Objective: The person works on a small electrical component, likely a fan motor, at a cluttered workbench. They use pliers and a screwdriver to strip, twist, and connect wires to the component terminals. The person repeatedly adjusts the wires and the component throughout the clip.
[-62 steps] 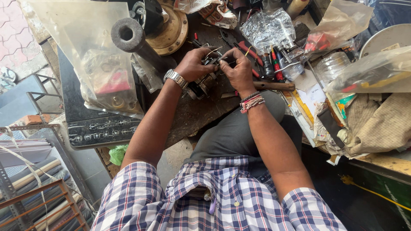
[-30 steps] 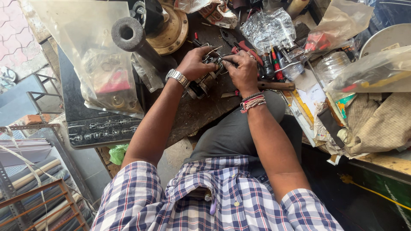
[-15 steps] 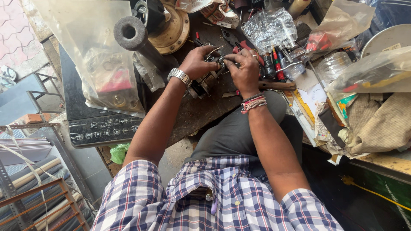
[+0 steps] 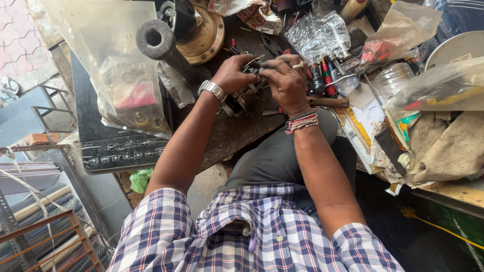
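Observation:
Both my hands meet over a small dark metal motor part (image 4: 241,97) on the worn wooden workbench (image 4: 237,133). My left hand (image 4: 233,72), with a metal wristwatch, grips the part from the left. From the right, my right hand (image 4: 286,82), wearing a ring and thread bracelets, closes on the same part, fingertips pinching near its top among thin wires. The fingers hide most of the part.
A wooden-handled tool (image 4: 327,102) lies just right of my right wrist. Red-handled screwdrivers (image 4: 326,79) and a crumpled clear bag (image 4: 317,32) sit behind. A brass disc with a grey roller (image 4: 161,40), a hanging plastic bag (image 4: 123,75) and a black appliance (image 4: 111,146) stand left.
My hands and the part have shifted slightly up and left on the bench. My right fingers have worked around the top of the part; the grip stays.

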